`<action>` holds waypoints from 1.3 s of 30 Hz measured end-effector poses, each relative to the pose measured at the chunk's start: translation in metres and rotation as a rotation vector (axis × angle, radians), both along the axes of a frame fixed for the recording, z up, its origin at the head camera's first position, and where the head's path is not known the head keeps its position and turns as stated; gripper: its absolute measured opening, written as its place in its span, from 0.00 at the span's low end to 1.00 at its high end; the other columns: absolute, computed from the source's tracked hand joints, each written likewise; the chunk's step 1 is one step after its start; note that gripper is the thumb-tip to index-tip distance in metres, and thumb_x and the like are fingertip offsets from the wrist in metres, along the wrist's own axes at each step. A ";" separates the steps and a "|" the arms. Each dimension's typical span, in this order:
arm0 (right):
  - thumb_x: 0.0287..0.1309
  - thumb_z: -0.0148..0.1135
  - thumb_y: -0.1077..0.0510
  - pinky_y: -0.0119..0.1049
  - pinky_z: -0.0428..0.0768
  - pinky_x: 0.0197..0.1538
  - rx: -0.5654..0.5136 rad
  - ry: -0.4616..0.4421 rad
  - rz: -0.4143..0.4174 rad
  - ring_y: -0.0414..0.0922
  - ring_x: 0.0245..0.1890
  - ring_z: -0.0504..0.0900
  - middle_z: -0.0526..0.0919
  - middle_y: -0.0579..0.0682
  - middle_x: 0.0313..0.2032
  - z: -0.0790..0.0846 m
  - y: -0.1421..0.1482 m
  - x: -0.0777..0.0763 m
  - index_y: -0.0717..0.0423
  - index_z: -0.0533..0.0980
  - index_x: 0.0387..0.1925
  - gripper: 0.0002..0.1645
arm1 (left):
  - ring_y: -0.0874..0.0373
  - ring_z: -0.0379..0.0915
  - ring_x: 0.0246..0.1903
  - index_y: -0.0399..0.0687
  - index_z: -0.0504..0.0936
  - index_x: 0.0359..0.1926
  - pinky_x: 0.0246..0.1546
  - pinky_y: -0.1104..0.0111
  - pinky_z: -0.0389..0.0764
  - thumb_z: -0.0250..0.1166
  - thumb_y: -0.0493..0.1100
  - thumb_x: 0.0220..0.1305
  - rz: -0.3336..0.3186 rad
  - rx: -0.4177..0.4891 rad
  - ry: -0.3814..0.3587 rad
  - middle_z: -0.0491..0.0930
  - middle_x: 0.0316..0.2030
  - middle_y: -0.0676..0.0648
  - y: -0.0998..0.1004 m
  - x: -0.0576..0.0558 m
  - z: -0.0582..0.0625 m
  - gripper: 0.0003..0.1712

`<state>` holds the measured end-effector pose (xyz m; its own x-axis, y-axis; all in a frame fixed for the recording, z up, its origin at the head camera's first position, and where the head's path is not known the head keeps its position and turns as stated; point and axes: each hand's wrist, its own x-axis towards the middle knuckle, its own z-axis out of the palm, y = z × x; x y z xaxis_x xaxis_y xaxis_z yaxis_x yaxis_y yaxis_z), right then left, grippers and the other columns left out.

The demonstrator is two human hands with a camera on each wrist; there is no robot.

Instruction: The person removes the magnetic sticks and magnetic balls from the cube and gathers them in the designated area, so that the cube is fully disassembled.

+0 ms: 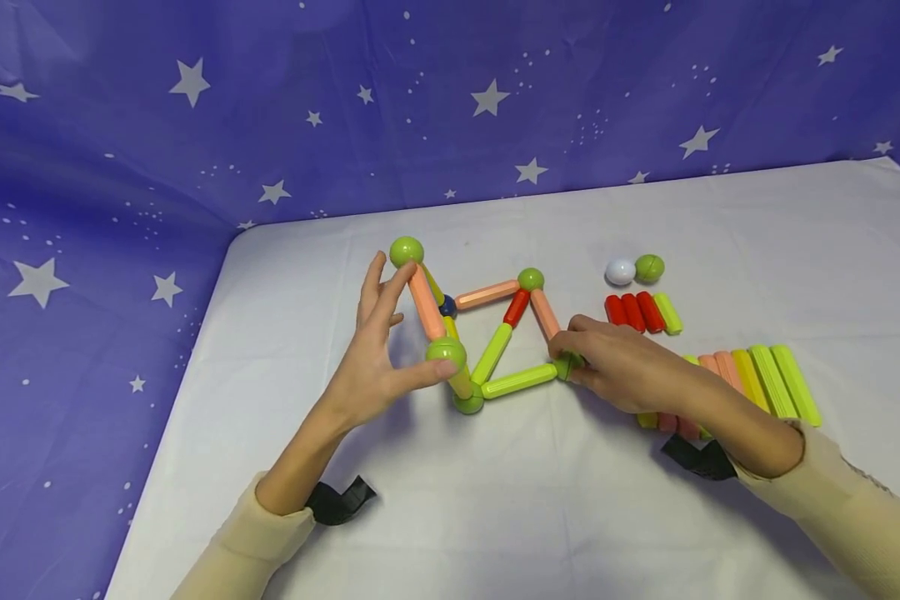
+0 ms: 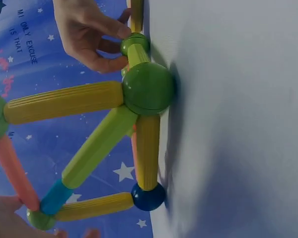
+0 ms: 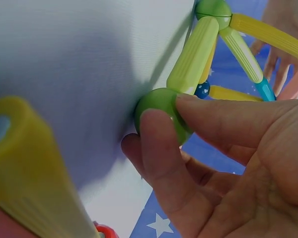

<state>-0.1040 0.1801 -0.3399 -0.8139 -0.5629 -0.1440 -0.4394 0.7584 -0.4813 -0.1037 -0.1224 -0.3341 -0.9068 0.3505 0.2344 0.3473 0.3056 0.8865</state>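
Observation:
A frame of magnetic rods and balls stands on the table, with a raised upright panel at its left. Across that panel's top, a pink rod (image 1: 426,302) joins two green balls. My left hand (image 1: 367,367) spans this rod with fairly straight fingers, its thumb touching the near ball (image 1: 446,354) and its index fingertip by the far ball (image 1: 407,252). My right hand (image 1: 626,362) pinches a low green ball (image 3: 161,111) at the frame's right corner. A light green rod (image 1: 520,381) runs from there to the bottom green ball (image 2: 149,89). A dark blue ball (image 2: 149,197) sits low at the panel's back.
Spare rods (image 1: 768,379) lie in rows at the right, partly under my right forearm. Behind them are short red rods (image 1: 633,312), a white ball (image 1: 620,272) and a loose green ball (image 1: 650,267). A starry blue cloth (image 1: 487,100) hangs behind the white table (image 1: 495,517).

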 end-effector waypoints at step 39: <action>0.53 0.63 0.76 0.55 0.75 0.58 0.002 -0.014 -0.087 0.56 0.49 0.78 0.82 0.54 0.44 0.004 -0.015 -0.043 0.60 0.83 0.47 0.19 | 0.51 0.67 0.59 0.43 0.71 0.65 0.62 0.52 0.70 0.62 0.38 0.67 0.117 0.186 0.166 0.59 0.62 0.44 0.002 -0.014 -0.006 0.26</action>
<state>-0.1475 0.1654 -0.3356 -0.8577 -0.4896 -0.1570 -0.3648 0.7947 -0.4851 -0.1178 -0.1200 -0.3406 -0.8824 0.1832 0.4333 0.4642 0.1896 0.8652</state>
